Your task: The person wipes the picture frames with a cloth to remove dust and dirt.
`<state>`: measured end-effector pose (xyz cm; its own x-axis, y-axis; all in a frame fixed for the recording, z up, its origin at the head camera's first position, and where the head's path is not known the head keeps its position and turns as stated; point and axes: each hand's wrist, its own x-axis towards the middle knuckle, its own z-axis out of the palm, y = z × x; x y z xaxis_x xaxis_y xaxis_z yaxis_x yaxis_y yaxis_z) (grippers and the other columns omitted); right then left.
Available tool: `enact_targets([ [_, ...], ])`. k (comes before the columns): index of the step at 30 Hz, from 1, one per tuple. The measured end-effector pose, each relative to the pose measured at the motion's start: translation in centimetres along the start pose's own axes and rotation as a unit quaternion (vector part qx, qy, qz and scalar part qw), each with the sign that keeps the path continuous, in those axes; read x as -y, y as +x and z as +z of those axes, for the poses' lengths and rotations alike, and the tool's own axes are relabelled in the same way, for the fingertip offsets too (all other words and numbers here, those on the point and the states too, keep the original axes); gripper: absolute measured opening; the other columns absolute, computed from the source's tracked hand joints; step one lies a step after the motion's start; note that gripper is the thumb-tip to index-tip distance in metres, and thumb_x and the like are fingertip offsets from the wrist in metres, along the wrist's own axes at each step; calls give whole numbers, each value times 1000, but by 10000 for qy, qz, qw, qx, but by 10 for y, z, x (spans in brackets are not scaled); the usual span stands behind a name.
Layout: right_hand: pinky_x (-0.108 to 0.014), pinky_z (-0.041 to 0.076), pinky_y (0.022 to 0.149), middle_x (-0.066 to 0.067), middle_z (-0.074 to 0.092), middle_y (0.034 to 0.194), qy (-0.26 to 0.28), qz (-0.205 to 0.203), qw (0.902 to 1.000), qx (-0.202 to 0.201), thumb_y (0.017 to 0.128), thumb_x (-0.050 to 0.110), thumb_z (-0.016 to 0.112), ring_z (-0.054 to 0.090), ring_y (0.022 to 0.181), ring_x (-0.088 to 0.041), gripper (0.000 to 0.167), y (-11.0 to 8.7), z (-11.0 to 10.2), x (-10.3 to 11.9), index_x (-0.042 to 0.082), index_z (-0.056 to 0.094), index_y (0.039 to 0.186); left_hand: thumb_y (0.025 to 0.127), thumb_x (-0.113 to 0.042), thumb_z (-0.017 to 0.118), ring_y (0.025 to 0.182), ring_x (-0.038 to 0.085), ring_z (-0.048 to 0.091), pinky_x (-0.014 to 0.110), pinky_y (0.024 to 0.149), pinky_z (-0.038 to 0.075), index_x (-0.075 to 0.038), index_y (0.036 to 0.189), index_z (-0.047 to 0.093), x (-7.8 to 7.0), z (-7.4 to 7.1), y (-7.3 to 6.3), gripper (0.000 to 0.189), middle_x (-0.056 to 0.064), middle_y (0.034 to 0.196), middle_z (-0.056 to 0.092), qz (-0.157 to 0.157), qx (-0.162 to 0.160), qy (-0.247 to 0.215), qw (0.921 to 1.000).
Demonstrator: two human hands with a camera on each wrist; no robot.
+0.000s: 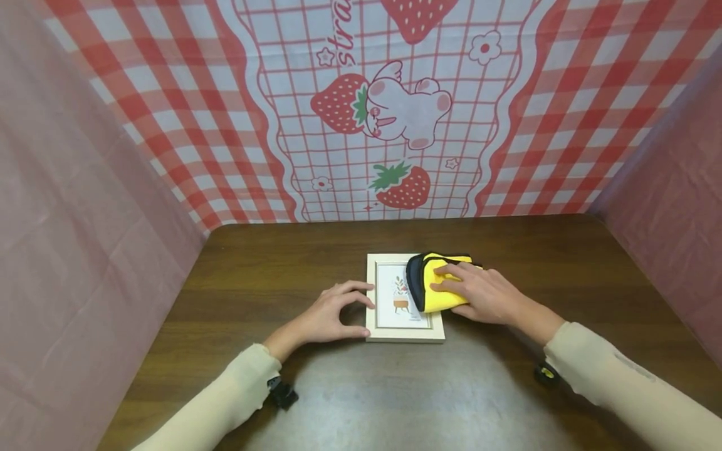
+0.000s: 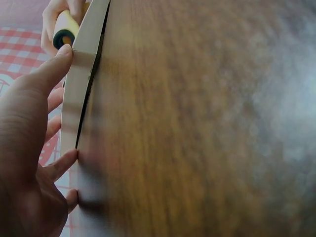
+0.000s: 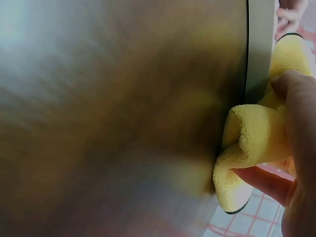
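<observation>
A cream picture frame (image 1: 404,336) with a plant-and-stool print lies flat on the brown wooden table. My left hand (image 1: 326,315) holds its left edge, thumb at the near corner and bent fingers farther up. In the left wrist view the thumb (image 2: 61,63) touches the frame's rim (image 2: 76,84). My right hand (image 1: 487,294) grips a folded yellow cloth (image 1: 442,294) with a dark grey side and black trim, which covers the right part of the frame. The right wrist view shows the cloth (image 3: 256,133) bunched between thumb and fingers, overhanging the frame's side.
The wooden table (image 1: 395,394) has a glossy light patch near me. Behind it hangs a red-and-white checked cloth with strawberries (image 1: 403,186). Pink drapes (image 1: 84,219) close in the left and right sides. Dark devices (image 1: 282,393) are strapped at both wrists.
</observation>
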<state>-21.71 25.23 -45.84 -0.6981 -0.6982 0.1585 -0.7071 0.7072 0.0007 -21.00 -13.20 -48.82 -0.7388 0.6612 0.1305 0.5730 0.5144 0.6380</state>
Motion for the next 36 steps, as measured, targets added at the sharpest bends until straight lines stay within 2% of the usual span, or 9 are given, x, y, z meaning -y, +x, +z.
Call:
enact_targets([
  [8,-28,56,61,-6,74,147,-143,-307,9992,-218,80,29,101,72,126,-35,63,-25,-3,19,26,80,140,91,-34,96,161,36,53,85,133,25,-23,131,78,2,0,1,45,3,169,60,39,-22,-21,10000],
  [17,-19,40,51,-5,75,143,-277,-708,9961,-450,77,29,102,74,122,-33,64,-37,-4,34,26,80,137,92,-35,95,162,36,53,85,133,23,-23,131,78,2,-1,1,44,3,169,60,12,13,-36,10000],
  [25,-20,41,52,-6,74,145,-354,-717,9958,-446,77,29,102,73,123,-33,66,-40,-4,35,25,79,139,92,-35,94,161,40,54,88,131,22,-21,131,78,-1,-2,0,44,5,169,60,134,14,-50,9999],
  [30,-19,37,50,-6,74,146,-478,-803,9946,-457,78,29,102,73,123,-33,67,-39,-3,34,26,78,140,91,-35,94,159,41,55,88,130,24,-20,130,78,-1,-1,0,44,6,168,61,154,3,-16,9999],
  [36,-21,37,49,-6,73,150,-619,-764,9948,-272,80,29,100,73,126,-33,68,-34,-5,30,26,77,144,91,-34,94,160,41,54,88,130,23,-20,131,78,-2,-2,1,45,7,169,61,140,16,-62,9999],
])
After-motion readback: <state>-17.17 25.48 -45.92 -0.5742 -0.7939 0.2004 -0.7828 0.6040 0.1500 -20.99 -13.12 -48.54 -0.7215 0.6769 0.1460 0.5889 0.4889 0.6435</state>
